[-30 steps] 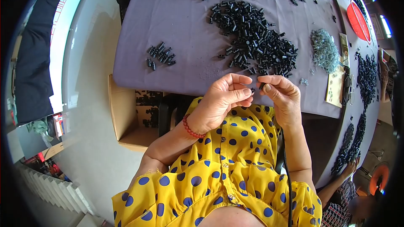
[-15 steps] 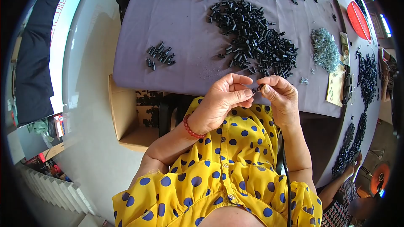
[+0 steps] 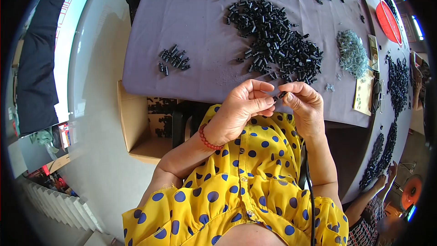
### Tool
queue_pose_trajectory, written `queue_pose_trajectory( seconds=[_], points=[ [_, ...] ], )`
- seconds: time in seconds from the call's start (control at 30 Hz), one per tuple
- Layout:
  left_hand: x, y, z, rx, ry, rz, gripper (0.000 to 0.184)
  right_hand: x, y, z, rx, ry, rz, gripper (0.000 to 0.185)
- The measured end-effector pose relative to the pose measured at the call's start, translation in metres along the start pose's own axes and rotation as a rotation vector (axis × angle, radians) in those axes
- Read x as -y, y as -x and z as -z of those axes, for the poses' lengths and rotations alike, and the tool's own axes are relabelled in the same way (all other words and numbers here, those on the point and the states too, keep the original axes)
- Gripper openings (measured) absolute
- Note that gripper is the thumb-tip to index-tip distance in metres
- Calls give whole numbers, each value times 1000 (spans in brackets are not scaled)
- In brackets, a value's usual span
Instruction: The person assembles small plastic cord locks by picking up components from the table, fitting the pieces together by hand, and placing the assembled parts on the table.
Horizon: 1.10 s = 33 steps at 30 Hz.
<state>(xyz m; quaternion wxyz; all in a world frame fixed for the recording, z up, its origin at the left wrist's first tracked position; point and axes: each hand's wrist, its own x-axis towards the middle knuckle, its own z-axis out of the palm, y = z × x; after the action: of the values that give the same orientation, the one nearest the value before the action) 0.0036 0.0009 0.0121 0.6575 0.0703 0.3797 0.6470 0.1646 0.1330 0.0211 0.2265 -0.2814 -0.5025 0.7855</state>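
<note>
My left hand (image 3: 248,104) and my right hand (image 3: 305,107) meet just off the table's near edge, above my lap. Between the right thumb and forefinger is a small black cylindrical piece (image 3: 282,94). The left thumb presses on the fingers at a tiny dark part (image 3: 274,99), mostly covered by the fingertips; its kind cannot be made out. The two parts are very close, perhaps touching. Just beyond my hands lies a large pile of black cylindrical pieces (image 3: 277,38). A smaller group of similar pieces (image 3: 174,58) lies to the left.
The table (image 3: 182,13) has a grey cloth. On its right are a heap of clear small parts (image 3: 352,53), eyeglasses (image 3: 377,95) and a red basket (image 3: 388,22). A cardboard box (image 3: 141,143) with black pieces stands below left. Another person's hands (image 3: 387,178) are at the lower right.
The black piece in my right fingers has turned slightly and shows more. My hands stay nearly in place. The other person's hands at the lower right have shifted.
</note>
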Motion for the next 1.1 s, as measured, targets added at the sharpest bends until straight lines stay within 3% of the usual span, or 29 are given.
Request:
queue_pose_trajectory(
  seconds=[0.83, 1.1],
  points=[
    [2, -1, 0, -20, -12, -4, 27, -1, 1, -3, -28, 129, 44, 13],
    [1, -1, 0, -19, -28, -2, 27, 1, 1, -6, -32, 359, 140, 14]
  ],
)
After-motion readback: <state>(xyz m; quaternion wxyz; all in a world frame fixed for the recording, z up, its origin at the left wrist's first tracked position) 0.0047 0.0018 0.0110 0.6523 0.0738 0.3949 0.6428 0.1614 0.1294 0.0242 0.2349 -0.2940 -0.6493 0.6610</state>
